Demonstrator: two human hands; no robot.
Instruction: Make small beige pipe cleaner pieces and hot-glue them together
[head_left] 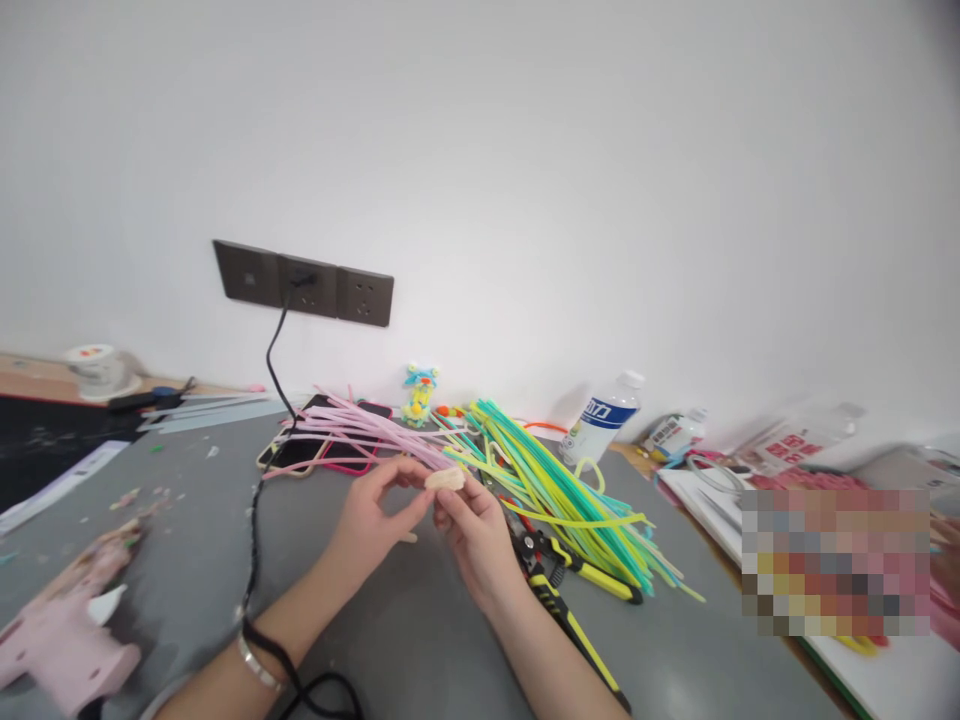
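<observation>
Between the fingertips of my two hands is a small cream-coloured fuzzy piece (445, 480), its exact kind not clear. My right hand (480, 530) pinches it from the right. My left hand (379, 510) closes thumb and forefinger on its left end. Just beyond my hands lies a bundle of pink pipe cleaners (367, 428). Green and yellow pipe cleaners (555, 490) are heaped to the right. Beside my right forearm rest pliers (574, 570) with yellow and black handles.
A pink glue gun (71, 630) lies at the left. Its black cord (253, 540) runs past my left wrist to a wall socket (304, 285). Phones (296, 455) lie under the pink stems. At the back stand a small fuzzy figure (420, 395) and a bottle (604, 418).
</observation>
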